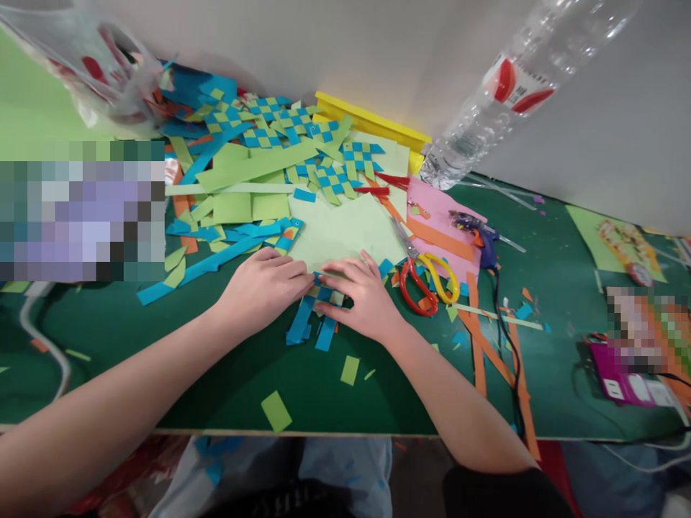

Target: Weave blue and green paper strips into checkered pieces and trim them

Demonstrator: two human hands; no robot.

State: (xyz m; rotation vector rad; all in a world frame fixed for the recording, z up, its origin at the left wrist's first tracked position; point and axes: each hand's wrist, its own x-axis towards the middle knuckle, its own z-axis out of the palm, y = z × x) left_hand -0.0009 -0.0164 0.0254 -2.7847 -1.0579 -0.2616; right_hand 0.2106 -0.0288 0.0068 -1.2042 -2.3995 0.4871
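I have both hands down on the green table (227, 388), pressed together over a small woven piece (318, 298) of blue and green paper strips. My left hand (264, 288) lies curled, fingers flat on its near edge; my right hand (361, 295) pins it with spread fingers. Blue strip ends (307, 324) stick out below my palms. Scissors (424, 277) lie just right of my right hand; finished weaves (281, 122) are piled well beyond.

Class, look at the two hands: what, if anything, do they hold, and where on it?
Both the left hand and right hand press their fingertips on the upper end of a blue-and-green woven paper piece flat on the table.
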